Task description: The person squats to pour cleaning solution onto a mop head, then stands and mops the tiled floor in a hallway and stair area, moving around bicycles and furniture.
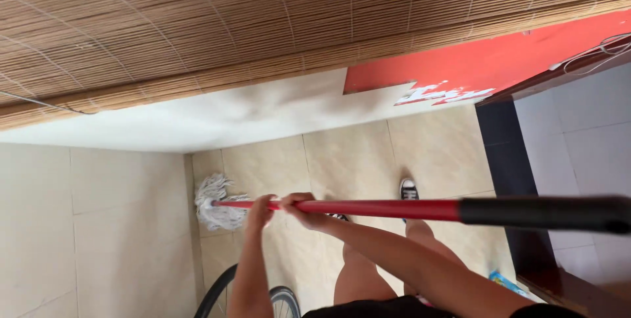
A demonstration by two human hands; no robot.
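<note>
Your arms are bare from the lower frame edge down to your left hand (261,211) and right hand (299,204); no sleeves, watch, rings or gloves visible. Both legs bare from the thigh down. Dark, near-black garment (374,308) across the near edge, at waist or upper-thigh level; cannot tell whether shorts or a skirt. A small pinkish patch shows just beside its right end. On your far foot, a black canvas sneaker (409,190) with white toe cap and white laces.
</note>
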